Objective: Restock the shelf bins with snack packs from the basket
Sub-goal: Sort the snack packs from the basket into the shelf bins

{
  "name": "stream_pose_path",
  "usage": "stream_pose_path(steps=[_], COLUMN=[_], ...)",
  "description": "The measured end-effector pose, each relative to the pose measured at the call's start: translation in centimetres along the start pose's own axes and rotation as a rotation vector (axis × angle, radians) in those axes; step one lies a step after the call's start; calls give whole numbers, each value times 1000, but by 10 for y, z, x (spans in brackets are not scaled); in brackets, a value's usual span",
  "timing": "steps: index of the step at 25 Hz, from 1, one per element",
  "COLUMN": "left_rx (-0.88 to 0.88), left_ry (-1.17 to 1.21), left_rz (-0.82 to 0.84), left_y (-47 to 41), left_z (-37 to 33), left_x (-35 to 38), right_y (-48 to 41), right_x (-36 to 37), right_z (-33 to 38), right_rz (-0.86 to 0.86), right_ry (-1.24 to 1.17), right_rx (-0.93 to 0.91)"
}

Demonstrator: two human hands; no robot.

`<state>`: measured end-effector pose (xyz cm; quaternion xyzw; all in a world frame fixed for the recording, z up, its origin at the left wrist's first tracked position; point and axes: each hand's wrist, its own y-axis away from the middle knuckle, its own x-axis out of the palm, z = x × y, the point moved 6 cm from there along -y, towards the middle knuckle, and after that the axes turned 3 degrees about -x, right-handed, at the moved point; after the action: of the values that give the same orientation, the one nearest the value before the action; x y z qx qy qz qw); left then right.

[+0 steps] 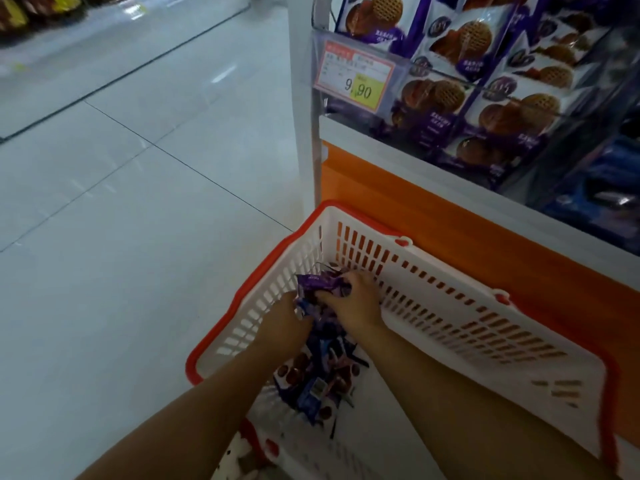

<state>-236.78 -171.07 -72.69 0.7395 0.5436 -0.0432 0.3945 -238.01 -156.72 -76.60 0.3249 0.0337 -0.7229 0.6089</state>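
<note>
Down at the far end of the basket (467,323), a bunch of purple-wrapped snack packs (323,289) is gathered between both hands: the right hand (356,299) is curled over the top of the bunch, and the left hand (284,320) is closed on it from the left side, its fingertips partly hidden among the wrappers. More packs are left loose on the basket bottom, nearer the person. The packs are judged to be light, soft and crinkly, with slick film that could slide out of a loose armful; the contents may be crushable, so a broad, gentle hold around the middle of the bunch is called for rather than a pinch at the crimped ends. The slotted white walls and red rim must be cleared on the lift, and stray wrapper corners could be snagged in the slots. Just beyond the basket an orange panel (433,209) is met, and above it the shelf bins (485,98), already largely filled with matching packs behind clear fronts, so little room is judged to remain there. A price tag (353,76) and an upright post (299,98) bound the bins on the left, while wide open floor (121,237) is offered on that side.
</note>
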Motion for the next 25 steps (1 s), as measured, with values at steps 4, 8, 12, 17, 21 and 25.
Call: stream_pose_path(steps=[4, 8, 12, 17, 21, 25], left_rx=[-18, -10, 66, 200, 246, 288], left_ry=[419, 569, 579, 382, 392, 525], left_rz=[186, 376, 440, 461, 404, 365], left_y=[24, 53, 87, 126, 145, 151], left_z=[-40, -75, -115, -162, -193, -219], left_x=[-8, -2, 3, -2, -17, -32], right_y=[36, 74, 116, 148, 162, 167], right_x=[-41, -92, -140, -193, -210, -219], right_z=[5, 26, 56, 81, 106, 136], right_rz=[130, 109, 86, -14, 36, 7], right_ry=[-500, -674, -773, -597, -735, -780], right_rx=[110, 60, 9, -54, -74, -131])
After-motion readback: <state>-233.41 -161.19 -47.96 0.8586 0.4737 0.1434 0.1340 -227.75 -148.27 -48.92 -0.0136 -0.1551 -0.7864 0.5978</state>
